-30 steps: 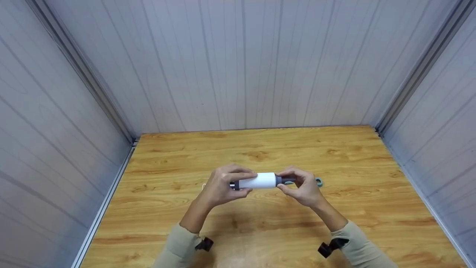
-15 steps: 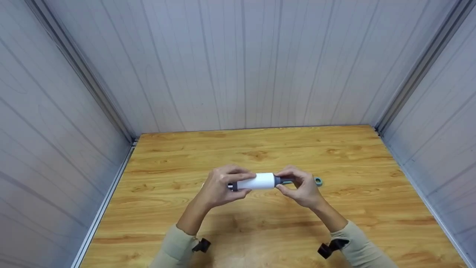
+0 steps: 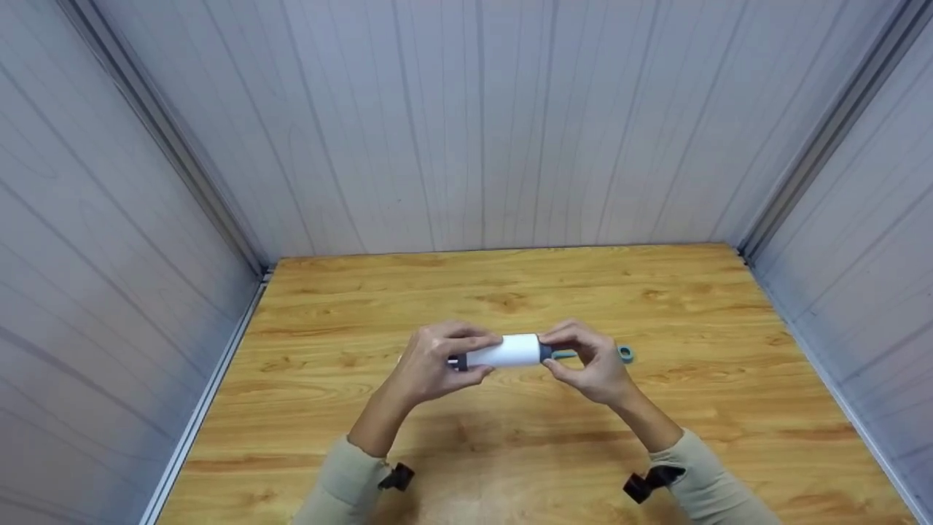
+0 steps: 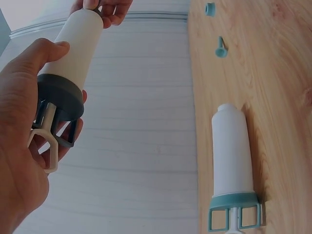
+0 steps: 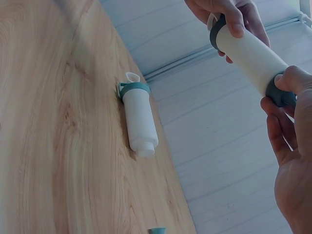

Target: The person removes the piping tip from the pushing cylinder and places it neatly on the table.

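Between both hands a piping syringe (image 3: 510, 351) is held level above the table, with a white barrel and dark grey ends. My left hand (image 3: 436, 363) grips the barrel by its handled end; the left wrist view shows the dark collar (image 4: 62, 95) and a white plunger loop (image 4: 50, 146). At the other end, my right hand (image 3: 592, 364) pinches the dark grey end cap (image 5: 279, 91) between thumb and fingers. A second white syringe (image 4: 231, 151) with a teal handled collar lies on the table, mostly hidden by the hands in the head view.
Past the second syringe's tip lie a small teal nozzle (image 4: 221, 48) and a teal ring (image 3: 625, 354) on the wooden table (image 3: 503, 445). Pale panel walls (image 3: 466, 131) enclose the table at the back and both sides.
The hands and held syringe stay almost in place. A dark narrow part seen beyond the end cap, between the right hand's fingers, no longer shows; the teal nozzle on the table shows there.
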`<act>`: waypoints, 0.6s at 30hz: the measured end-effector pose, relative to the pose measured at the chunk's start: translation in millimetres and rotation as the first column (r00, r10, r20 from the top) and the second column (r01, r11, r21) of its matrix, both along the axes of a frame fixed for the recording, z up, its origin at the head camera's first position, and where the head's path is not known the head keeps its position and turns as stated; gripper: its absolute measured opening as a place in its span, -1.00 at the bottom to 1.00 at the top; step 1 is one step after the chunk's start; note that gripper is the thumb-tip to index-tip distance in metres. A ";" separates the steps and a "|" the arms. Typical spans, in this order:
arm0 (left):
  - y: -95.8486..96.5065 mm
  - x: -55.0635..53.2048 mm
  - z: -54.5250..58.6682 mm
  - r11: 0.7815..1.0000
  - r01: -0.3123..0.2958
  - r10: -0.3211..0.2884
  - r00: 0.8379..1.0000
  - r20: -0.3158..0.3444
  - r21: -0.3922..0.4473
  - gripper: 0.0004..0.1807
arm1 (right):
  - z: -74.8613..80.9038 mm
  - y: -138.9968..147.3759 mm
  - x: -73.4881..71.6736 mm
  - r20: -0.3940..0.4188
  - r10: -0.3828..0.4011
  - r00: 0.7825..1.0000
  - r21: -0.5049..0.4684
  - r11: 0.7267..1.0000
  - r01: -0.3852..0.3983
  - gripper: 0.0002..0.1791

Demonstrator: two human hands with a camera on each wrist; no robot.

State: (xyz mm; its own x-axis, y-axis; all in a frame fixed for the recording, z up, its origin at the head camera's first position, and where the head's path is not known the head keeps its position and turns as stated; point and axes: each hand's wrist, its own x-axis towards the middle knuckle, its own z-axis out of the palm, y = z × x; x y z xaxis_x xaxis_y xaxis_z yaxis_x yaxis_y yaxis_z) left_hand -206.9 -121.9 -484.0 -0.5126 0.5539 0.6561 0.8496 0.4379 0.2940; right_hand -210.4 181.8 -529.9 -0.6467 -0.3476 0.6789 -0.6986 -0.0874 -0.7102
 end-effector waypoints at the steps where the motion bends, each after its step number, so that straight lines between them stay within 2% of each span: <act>1: 0.0 -0.1 0.0 1.000 0.002 -0.002 1.000 0.006 0.001 -0.55 | -0.2 0.0 -0.1 0.000 0.000 1.000 -0.001 1.000 0.000 -0.54; 7: 0.9 -0.7 -2.1 1.000 0.014 -0.014 1.000 0.004 0.011 -0.55 | -1.1 -0.5 -0.8 0.007 0.004 1.000 -0.005 1.000 -0.004 -0.55; 18: 4.7 0.3 -5.3 1.000 0.006 -0.004 0.996 -0.089 0.023 -0.48 | 0.2 -2.0 1.8 0.067 -0.026 0.997 0.028 0.999 0.024 -0.64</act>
State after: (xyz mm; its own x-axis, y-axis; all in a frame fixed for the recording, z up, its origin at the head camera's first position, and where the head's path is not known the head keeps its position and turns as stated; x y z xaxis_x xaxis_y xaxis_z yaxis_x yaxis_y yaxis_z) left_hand -206.6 -117.2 -489.3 -0.4493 0.5402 0.7116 0.8747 0.4279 0.2274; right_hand -208.7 179.8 -529.7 -0.6992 -0.3489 0.6240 -0.6510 -0.0503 -0.7574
